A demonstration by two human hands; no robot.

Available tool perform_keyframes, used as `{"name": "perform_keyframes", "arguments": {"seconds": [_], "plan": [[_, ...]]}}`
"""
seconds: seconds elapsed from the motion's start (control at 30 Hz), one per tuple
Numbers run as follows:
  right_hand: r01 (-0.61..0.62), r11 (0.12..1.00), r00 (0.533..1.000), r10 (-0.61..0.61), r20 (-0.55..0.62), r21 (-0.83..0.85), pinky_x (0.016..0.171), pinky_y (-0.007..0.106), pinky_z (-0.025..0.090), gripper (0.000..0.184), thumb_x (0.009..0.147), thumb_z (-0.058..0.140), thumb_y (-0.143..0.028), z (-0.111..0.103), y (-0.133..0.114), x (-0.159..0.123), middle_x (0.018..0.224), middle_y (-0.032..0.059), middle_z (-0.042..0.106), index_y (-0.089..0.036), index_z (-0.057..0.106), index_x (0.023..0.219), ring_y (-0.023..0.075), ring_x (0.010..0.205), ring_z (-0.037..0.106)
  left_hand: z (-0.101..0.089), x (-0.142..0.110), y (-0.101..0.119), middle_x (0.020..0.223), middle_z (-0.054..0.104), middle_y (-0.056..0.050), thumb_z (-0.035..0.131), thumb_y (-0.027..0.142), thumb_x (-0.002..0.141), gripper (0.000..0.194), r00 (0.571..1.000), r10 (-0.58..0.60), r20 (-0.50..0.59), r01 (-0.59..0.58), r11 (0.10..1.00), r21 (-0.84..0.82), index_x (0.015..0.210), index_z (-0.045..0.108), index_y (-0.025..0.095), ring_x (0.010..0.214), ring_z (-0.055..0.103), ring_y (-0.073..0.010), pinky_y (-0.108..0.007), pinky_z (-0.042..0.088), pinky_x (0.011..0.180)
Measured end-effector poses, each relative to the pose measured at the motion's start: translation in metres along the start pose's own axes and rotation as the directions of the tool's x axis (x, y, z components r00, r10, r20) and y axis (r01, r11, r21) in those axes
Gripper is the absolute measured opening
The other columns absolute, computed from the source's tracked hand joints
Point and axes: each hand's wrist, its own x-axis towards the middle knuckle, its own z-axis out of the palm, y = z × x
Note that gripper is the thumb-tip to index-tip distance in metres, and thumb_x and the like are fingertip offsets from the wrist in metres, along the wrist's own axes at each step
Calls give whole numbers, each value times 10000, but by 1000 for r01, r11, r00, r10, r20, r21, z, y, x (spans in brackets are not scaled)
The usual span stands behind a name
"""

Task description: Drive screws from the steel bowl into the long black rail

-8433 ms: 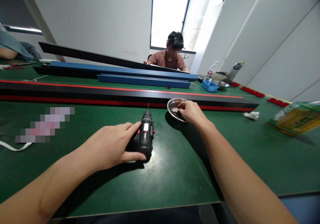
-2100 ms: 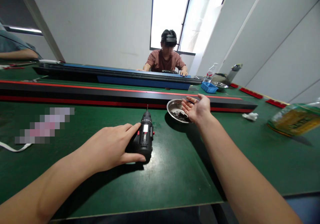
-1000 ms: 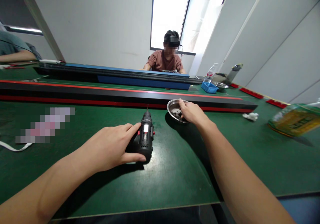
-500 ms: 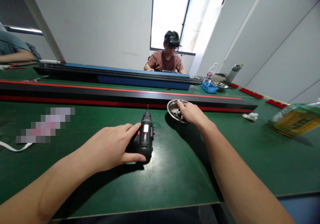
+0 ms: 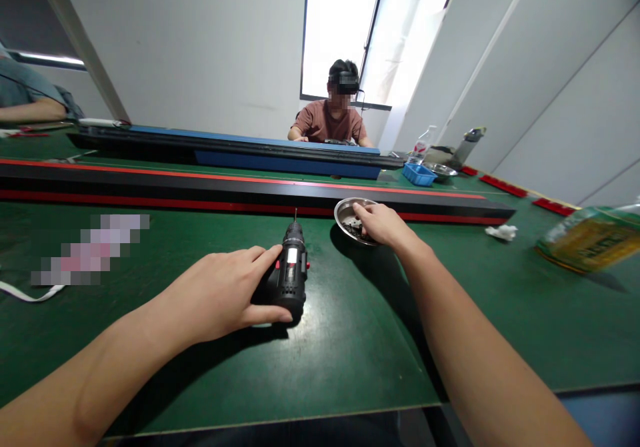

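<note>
My left hand [image 5: 227, 290] is wrapped round a black cordless drill [image 5: 291, 280], which lies on the green table with its thin bit pointing away from me. Small dark pieces, probably screws, lie in a shallow steel bowl [image 5: 341, 215] to the right of the drill. Over that bowl's right rim reaches my right hand [image 5: 384, 224], its fingers bent down among the pieces. Its fingertips are partly hidden, and whatever they pinch does not show. Just behind the drill and bowl runs a long black bar with red edges [image 5: 225, 187].
Blue and black long profiles [image 5: 280, 162] lie farther back, with a co-worker [image 5: 325, 119] seated behind them. A blue basket [image 5: 419, 174] and a water bottle [image 5: 424, 144] stand back right. Crumpled tissue [image 5: 501, 232] and a yellow-green bag [image 5: 595, 240] are at right.
My right hand was palm up above the bowl, fingers spread, and has since turned down into it. My left hand and the drill have stayed put. The co-worker's raised black profile has been lowered.
</note>
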Motion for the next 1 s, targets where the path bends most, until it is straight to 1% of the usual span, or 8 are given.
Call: {"name": "perform_keyframes", "arguments": {"seconds": [0.1,0.23,0.3,0.4,0.67,0.8,0.9,1.0], "plan": [[-4,1000,1000,4,-8,7,929,357,528,497,1078,446,-458,0,1,1,1017,179,816,-134,820,1125,315,1031,762,3,0,-2,1394,722,-167,519,867,871,925,1000,8,-17,-8,1000,-6,1577,485,270,1127,760,-389,-445,579,874],[20,999,999,-19,-32,37,923,342,537,331,958,658,-363,3,6,4,1141,158,805,-153,805,1168,292,1044,755,8,1,-6,1390,720,-165,482,889,871,935,999,19,-27,-19,1000,13,1580,472,279,1099,764,-394,-464,582,859],[31,998,998,-28,-50,54,923,325,541,404,866,744,-255,5,10,6,1170,147,797,-148,770,1254,266,1027,752,10,1,-7,1393,718,-164,469,896,872,938,999,25,-25,-25,1000,16,1582,464,282,1098,764,-396,-469,583,857],[36,997,997,-31,-77,66,916,305,544,526,800,751,-127,6,15,7,1185,137,789,-141,730,1325,235,1004,744,8,1,-6,1397,718,-165,474,895,871,928,999,23,-24,-23,1000,19,1571,474,285,1102,764,-395,-461,582,852],[58,995,993,-49,-108,75,927,316,548,334,818,753,-125,5,15,6,1037,105,812,-162,813,1144,231,964,757,3,1,-2,1391,720,-168,494,878,875,926,1000,10,-6,-10,1000,15,1570,478,265,1108,763,-391,-461,583,876],[64,994,978,-45,-201,87,942,312,546,263,832,759,-138,2,10,4,1051,102,821,-168,830,1083,233,1006,762,7,2,-5,1396,716,-171,479,889,873,932,1000,21,-10,-20,1000,14,1569,478,270,1106,762,-394,-469,583,873],[95,985,958,-50,-282,147,947,326,555,197,839,777,-167,1,1,1,1048,103,824,-168,834,1027,237,991,766,8,1,-7,1394,719,-167,487,890,866,924,1000,19,-21,-19,1000,-3,1559,498,279,1098,763,-399,-474,581,855],[157,955,940,-66,-334,253,930,344,576,163,860,788,-205,5,-19,-6,984,88,827,-173,826,1015,234,930,776,5,-1,-7,1369,736,-138,537,889,840,912,1000,22,-19,-23,998,-54,1542,523,307,1112,761,-385,-453,578,854]]}}
